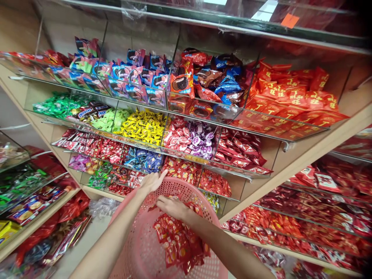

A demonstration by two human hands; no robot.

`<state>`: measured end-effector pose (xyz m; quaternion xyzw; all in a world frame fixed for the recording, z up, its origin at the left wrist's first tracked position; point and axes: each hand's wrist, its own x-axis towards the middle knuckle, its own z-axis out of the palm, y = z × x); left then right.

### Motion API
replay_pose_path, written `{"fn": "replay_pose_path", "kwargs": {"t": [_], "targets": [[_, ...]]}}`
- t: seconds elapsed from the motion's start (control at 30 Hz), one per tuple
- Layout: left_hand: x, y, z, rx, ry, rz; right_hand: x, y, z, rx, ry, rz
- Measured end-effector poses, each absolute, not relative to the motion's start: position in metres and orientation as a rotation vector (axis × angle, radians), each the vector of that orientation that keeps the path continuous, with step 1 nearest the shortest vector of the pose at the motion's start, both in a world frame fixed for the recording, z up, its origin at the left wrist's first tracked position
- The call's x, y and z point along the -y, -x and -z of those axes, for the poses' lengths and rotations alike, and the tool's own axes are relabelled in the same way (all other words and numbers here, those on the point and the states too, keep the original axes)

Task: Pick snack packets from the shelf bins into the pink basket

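Packets (178,240) lie near right grip (172,206), farther from left grip (150,183); can't tell either's closure.

Wooden shelving (290,167) (clear-fronted), greyish backing (151,35), pale floor (80,248)

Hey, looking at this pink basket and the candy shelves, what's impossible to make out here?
All in the head view:
- Whether the right hand grips a packet: its own back hides the fingertips.
- The near rim of the pink basket: cut off by the bottom edge.
- Some red packets inside: covered by the right forearm.
- Any writing on the orange tag: too blurred.
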<state>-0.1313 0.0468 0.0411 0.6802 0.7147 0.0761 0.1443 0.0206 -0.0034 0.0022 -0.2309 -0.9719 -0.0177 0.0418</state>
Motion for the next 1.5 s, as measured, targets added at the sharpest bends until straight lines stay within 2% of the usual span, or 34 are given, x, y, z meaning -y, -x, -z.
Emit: {"fn": "replay_pose_path", "kwargs": {"t": [0.47,0.6,0.77,0.9,1.5], "targets": [[-0.044,0.129,-0.041,-2.085,-1.944,-0.239,-0.021,-0.020,0.015,3.059,0.472,0.369],[-0.043,0.129,-0.043,-2.068,-1.980,-0.244,-0.020,-0.030,0.006,2.918,0.725,0.270],[-0.040,0.125,-0.043,-2.040,-2.043,-0.226,-0.031,-0.048,-0.016,2.482,1.146,0.140],[-0.038,0.117,-0.041,-1.996,-2.109,-0.232,-0.039,-0.057,-0.015,2.260,1.354,0.026],[-0.036,0.119,-0.035,-1.812,-2.390,-0.106,-0.014,-0.059,0.004,2.006,1.439,-0.160]]}}
